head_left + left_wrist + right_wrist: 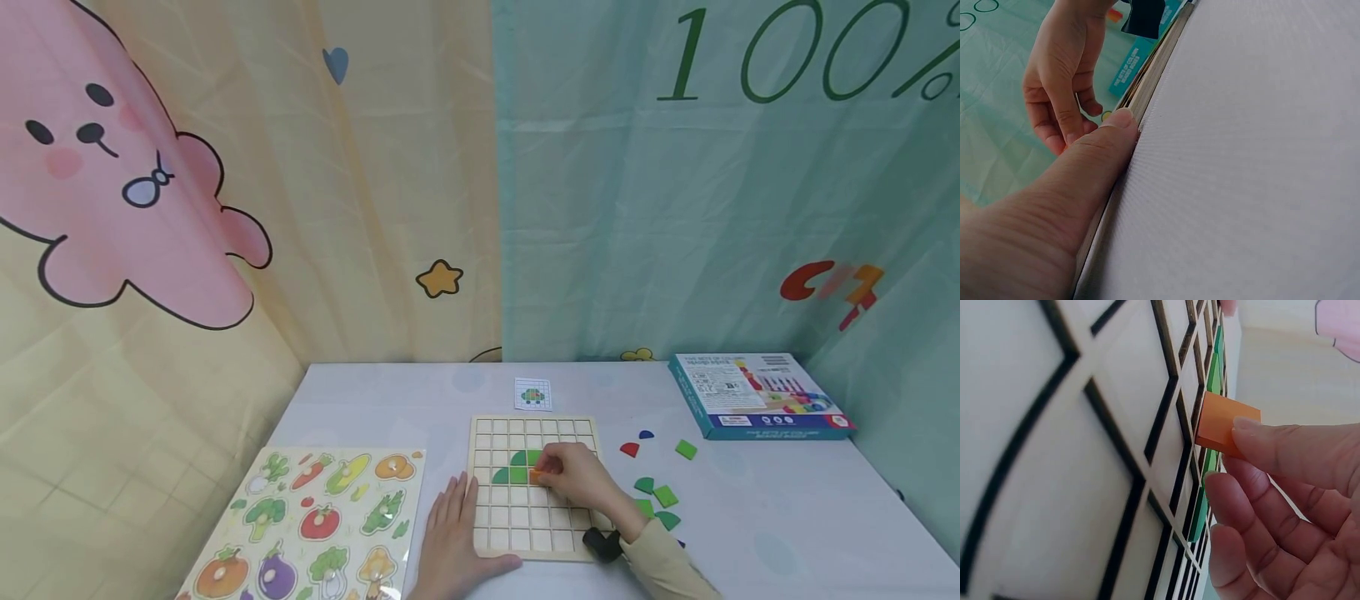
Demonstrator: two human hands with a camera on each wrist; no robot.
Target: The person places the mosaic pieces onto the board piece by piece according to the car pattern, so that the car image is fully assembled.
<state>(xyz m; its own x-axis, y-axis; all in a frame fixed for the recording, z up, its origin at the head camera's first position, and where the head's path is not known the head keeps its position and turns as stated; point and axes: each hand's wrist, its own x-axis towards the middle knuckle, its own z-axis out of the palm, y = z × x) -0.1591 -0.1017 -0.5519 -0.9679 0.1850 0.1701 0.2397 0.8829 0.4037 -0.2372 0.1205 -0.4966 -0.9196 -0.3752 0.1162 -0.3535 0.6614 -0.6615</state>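
The wooden grid board (534, 487) in front of me is pale, smooth plywood, cut into square cells by thin dark lines. Flat green pieces (517, 467) already sit in its cells near the middle: a curved dome shape above, squarer bits below. The orange piece (1225, 424) is a small, matte, square-edged wooden block.

My right hand (581, 482) lies over the board, curled, and pinches the orange block between thumb and forefinger; the other fingers are loosely bent beneath. The block stands tilted on edge, its lower side touching the board just beside the green pieces, at about 9 o'clock from my knuckles.

My left hand (450, 537) rests flat, fingers straight and together, against the board's left edge at roughly 8 o'clock from its centre. In the left wrist view the thumb presses along the thin layered rim of the board, gripping nothing.

The white table (787, 508) has a fine woven texture. Loose pieces (656, 496), green, red and blue, lie scattered at 3 o'clock from the board. A small pattern card (533, 393) lies at 12 o'clock, a blue cardboard box (757, 404) at 2 o'clock, and a glossy vegetable puzzle (322, 521) at 9 o'clock.
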